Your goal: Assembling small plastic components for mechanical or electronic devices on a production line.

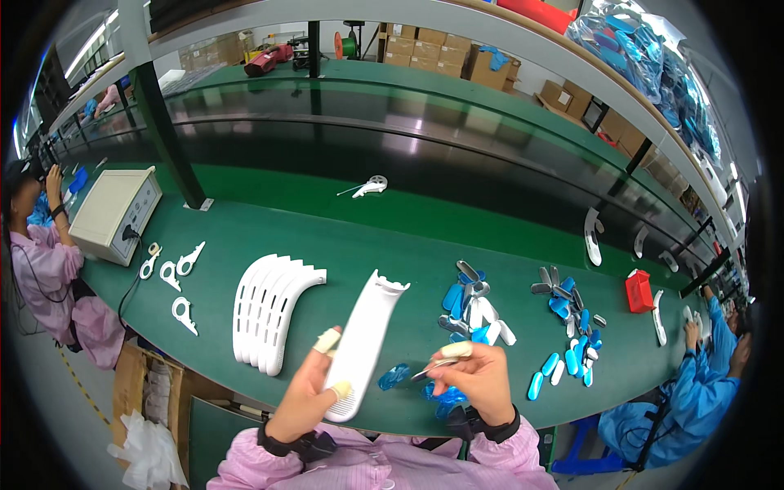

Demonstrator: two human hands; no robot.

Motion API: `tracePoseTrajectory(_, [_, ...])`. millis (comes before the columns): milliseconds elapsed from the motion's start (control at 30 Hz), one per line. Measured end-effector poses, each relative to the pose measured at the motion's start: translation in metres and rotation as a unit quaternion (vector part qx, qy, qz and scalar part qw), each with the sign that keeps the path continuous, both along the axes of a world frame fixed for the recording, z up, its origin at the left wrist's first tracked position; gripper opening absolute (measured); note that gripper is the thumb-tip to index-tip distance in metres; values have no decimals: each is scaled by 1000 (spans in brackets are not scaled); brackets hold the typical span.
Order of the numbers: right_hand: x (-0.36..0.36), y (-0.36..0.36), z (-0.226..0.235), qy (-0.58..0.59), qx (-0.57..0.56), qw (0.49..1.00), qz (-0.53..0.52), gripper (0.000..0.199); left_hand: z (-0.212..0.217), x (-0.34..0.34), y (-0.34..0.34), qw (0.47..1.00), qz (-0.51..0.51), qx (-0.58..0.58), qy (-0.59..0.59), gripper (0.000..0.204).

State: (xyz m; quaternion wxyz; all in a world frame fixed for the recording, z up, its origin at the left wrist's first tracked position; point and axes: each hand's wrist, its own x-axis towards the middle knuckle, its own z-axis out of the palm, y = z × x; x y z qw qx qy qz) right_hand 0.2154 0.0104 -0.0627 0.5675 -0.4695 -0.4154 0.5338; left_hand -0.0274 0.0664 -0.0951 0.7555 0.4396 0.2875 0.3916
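My left hand is closed round the lower end of a long, curved white plastic shell, with a slotted grille near my thumb. The shell stands tilted above the green table. To its right, my right hand pinches a small, thin grey piece, partly hidden by the fingers. Pale finger covers show on both hands. Crumpled clear-blue film lies between my hands, and more blue film is under the right one. Several similar white shells stand in a close row on the left.
Heaps of blue, white and grey oval pieces lie ahead and right. White ring-shaped parts and a beige box sit left. A conveyor carries a white part. Other people work at both sides. A red bin stands right.
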Motion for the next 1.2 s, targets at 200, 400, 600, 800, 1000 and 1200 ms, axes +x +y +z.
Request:
tracePoseTrajectory(200, [-23,13,21,-30,-80,994,69,27,-1,24,-13,992,-73,-42,-93,100])
tracePoseTrajectory(400, [-28,13,6,-201,29,979,32,29,1,30,-16,994,-78,-5,-72,98])
tracePoseTrajectory(600, [-25,12,2,-296,109,946,70,29,-5,30,-15,990,-115,-27,-74,83])
tracePoseTrajectory(800, [-18,19,4,-391,240,883,96,25,-5,29,-16,985,-146,-87,-44,71])
tracePoseTrajectory(1000, [-11,19,7,-439,263,846,150,31,-4,31,-18,984,-153,-75,-55,69])
tracePoseTrajectory(1200, [-9,15,-1,-447,309,829,130,37,2,32,-12,968,-194,-142,-74,75])
